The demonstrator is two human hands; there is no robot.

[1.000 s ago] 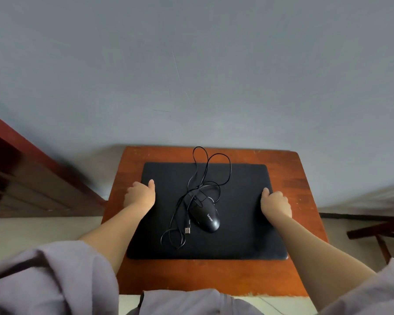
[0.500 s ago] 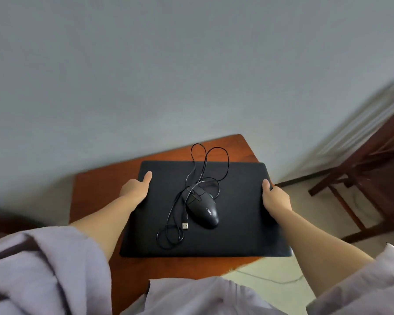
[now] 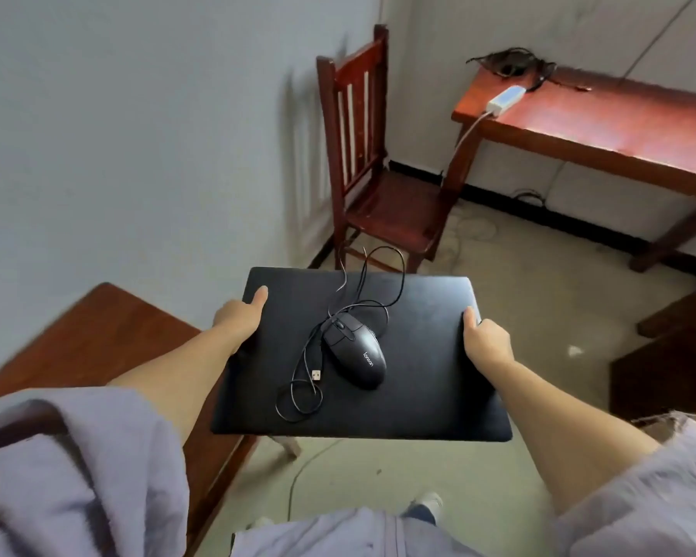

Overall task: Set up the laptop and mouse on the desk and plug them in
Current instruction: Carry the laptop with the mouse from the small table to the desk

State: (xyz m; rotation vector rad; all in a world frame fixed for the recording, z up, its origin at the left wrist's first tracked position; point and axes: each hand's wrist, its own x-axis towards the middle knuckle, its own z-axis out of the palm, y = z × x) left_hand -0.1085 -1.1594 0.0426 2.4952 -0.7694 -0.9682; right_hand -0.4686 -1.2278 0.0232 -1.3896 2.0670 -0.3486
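Laptop [image 3: 378, 355] first: we hold it closed and flat in the air, like a tray, and this seems the reason for the level grip, because the mouse [image 3: 356, 355] lies loose on the lid with its cable [image 3: 362, 283] in free loops around it. If we tilt the lid, the mouse can slide off, so both sides are kept at the same height.

Our left hand [image 3: 238, 315] is closed on the left edge: the thumb [image 3: 260, 296] lies flat on top of the lid and points away from us, and the other fingers are under the laptop, so we cannot see them. Our right hand [image 3: 489, 341] clamps the right edge in the same manner, thumb on top and the rest hidden below.

The mouse sits between the two thumbs, a little nearer to the left one, and touches neither hand. The USB plug [image 3: 317, 375] rests on the lid just beside the mouse, on its left-hand side, nearer to us than the left thumb. One loop of the cable hangs over the far edge, beyond both thumbs.

The small table [image 3: 97, 335] is below and beside our left forearm. The desk [image 3: 603, 122] with a white power strip [image 3: 505, 99] stands well apart, ahead of the right hand, with a chair [image 3: 374, 162] between. We judge that the carrying is the step in hand, and nothing is plugged in yet.
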